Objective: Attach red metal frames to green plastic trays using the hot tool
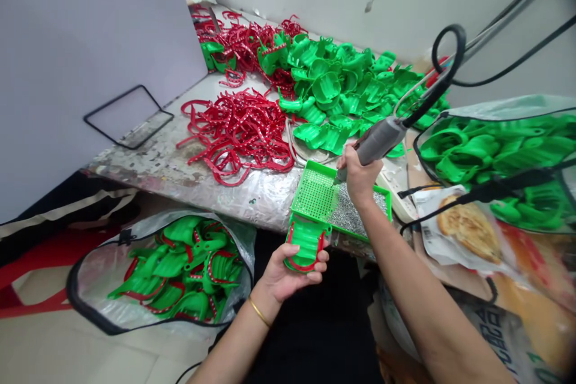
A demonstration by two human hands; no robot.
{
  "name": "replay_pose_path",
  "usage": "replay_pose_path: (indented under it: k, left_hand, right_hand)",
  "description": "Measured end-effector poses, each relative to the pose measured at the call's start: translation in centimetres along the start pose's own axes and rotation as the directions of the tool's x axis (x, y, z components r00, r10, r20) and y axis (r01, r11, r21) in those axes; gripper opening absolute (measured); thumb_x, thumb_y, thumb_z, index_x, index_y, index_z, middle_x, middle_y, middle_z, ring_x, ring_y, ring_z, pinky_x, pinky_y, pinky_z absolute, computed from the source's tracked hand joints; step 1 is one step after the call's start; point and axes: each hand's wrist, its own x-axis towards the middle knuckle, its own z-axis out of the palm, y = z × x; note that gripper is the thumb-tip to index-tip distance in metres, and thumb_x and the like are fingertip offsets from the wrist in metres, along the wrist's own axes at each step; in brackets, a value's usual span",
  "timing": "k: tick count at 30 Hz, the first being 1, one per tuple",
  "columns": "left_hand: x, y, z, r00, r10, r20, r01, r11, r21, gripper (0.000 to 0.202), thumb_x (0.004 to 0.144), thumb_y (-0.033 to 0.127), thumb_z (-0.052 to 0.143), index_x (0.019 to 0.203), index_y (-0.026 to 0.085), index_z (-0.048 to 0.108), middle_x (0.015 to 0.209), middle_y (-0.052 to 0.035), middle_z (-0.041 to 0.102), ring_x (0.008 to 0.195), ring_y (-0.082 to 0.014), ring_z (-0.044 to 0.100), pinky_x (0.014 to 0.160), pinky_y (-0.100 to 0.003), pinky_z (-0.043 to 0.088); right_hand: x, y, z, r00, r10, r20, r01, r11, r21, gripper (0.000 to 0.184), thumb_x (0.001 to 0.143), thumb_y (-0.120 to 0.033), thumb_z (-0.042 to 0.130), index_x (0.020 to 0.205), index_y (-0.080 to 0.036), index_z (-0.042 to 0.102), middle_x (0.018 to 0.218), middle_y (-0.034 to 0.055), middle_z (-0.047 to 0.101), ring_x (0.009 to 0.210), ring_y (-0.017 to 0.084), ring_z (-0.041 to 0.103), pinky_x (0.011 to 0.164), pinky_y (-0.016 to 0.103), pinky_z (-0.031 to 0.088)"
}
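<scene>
My left hand point(294, 267) is closed around a curved green plastic piece point(308, 240) edged with a red strip point(321, 247), just below the table's front edge. In my right hand point(359, 177) is a grey electric screwdriver point(382, 139), tilted, with its tip down over a green tray point(302, 197). Small silvery screws point(355, 211) fill the right part of this tray; rows of small holes show on its left part. The green piece lies right at the tray's near edge; whether they touch I cannot tell.
Red strips point(243, 132) and green pieces point(333, 84) are heaped on the worktable point(148, 159). A bag of green-and-red pieces point(180, 264) hangs below left; another bag of green pieces point(499, 144) stands right. Near it lie a power strip point(396, 195) and flatbread point(468, 228). A cable point(459, 51) hangs overhead.
</scene>
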Motion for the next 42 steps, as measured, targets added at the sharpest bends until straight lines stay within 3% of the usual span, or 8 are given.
replay_pose_path:
  k: [17, 20, 23, 26, 31, 36, 42]
  left_hand:
    - [0.1, 0.3, 0.0, 1.000, -0.008, -0.015, 0.008, 1.000, 0.023, 0.060, 0.065, 0.028, 0.063, 0.118, 0.001, 0.053, 0.093, -0.0124, 0.054, 0.077, -0.0149, 0.048, 0.062, -0.021, 0.033]
    - [0.2, 0.3, 0.0, 1.000, -0.016, -0.020, 0.016, 1.000, 0.016, 0.061, 0.064, 0.028, 0.063, 0.117, 0.001, 0.053, 0.092, -0.0125, 0.054, 0.077, -0.0150, 0.049, 0.062, -0.022, 0.033]
    - [0.2, 0.2, 0.1, 1.000, -0.021, -0.017, 0.021, 1.000, -0.007, 0.061, 0.064, 0.028, 0.062, 0.118, 0.001, 0.052, 0.091, -0.0119, 0.054, 0.075, -0.0143, 0.048, 0.061, -0.021, 0.033]
    - [0.1, 0.2, 0.3, 1.000, -0.017, -0.017, 0.016, 1.000, -0.018, 0.061, 0.065, 0.028, 0.062, 0.117, -0.001, 0.052, 0.090, -0.0121, 0.054, 0.074, -0.0144, 0.048, 0.060, -0.021, 0.034]
    - [0.0, 0.0, 0.5, 0.999, -0.003, -0.037, 0.002, 0.999, -0.035, 0.052, 0.064, 0.028, 0.063, 0.110, 0.003, 0.058, 0.087, -0.0125, 0.057, 0.074, -0.0154, 0.051, 0.060, -0.022, 0.035]
    - [0.1, 0.0, -0.4, 0.993, 0.089, -0.076, -0.088, 0.996, 0.017, 0.027, 0.069, 0.023, 0.060, 0.093, 0.012, 0.063, 0.082, -0.0092, 0.064, 0.073, -0.0180, 0.057, 0.062, -0.028, 0.037]
    - [0.2, 0.0, -1.2, 0.989, 0.114, -0.096, -0.110, 0.993, 0.043, 0.030, 0.071, 0.024, 0.059, 0.099, 0.014, 0.062, 0.087, -0.0083, 0.068, 0.075, -0.0194, 0.060, 0.064, -0.030, 0.039]
  right_hand:
    - [0.0, 1.5, 0.1, 1.000, -0.012, -0.017, 0.012, 1.000, -0.015, 0.017, 0.073, -0.030, 0.065, 0.079, -0.017, 0.056, 0.052, -0.0056, 0.051, 0.040, 0.010, 0.048, 0.040, 0.023, 0.041]
    - [0.2, 0.5, 0.1, 0.999, -0.028, -0.021, 0.028, 1.000, 0.007, 0.016, 0.074, -0.030, 0.065, 0.080, -0.018, 0.056, 0.051, -0.0062, 0.050, 0.040, 0.010, 0.048, 0.041, 0.024, 0.041]
    - [-0.4, -1.9, 0.1, 0.997, -0.078, -0.023, 0.079, 0.996, 0.029, 0.012, 0.077, -0.029, 0.063, 0.080, -0.020, 0.055, 0.050, -0.0072, 0.046, 0.039, 0.010, 0.046, 0.041, 0.024, 0.040]
    - [-2.6, -5.5, 0.3, 0.997, -0.066, 0.038, 0.062, 0.993, 0.096, 0.009, 0.077, -0.024, 0.063, 0.081, -0.021, 0.055, 0.051, -0.0072, 0.044, 0.040, 0.010, 0.044, 0.043, 0.025, 0.041]
    - [-9.5, -10.0, 0.0, 0.966, 0.087, 0.242, -0.133, 0.975, 0.179, 0.011, 0.078, -0.018, 0.063, 0.086, -0.018, 0.056, 0.050, -0.0068, 0.046, 0.040, 0.010, 0.045, 0.043, 0.026, 0.041]
    - [-13.9, -9.9, -0.9, 0.907, 0.182, 0.380, -0.261, 0.951, 0.166, 0.008, 0.082, -0.018, 0.061, 0.088, -0.018, 0.056, 0.054, -0.0066, 0.049, 0.044, 0.009, 0.049, 0.045, 0.024, 0.042]
    - [-14.4, -9.4, -1.1, 0.908, 0.216, 0.358, -0.281, 0.949, 0.140, 0.009, 0.082, -0.022, 0.062, 0.088, -0.019, 0.056, 0.053, -0.0073, 0.047, 0.044, 0.009, 0.049, 0.046, 0.024, 0.042]
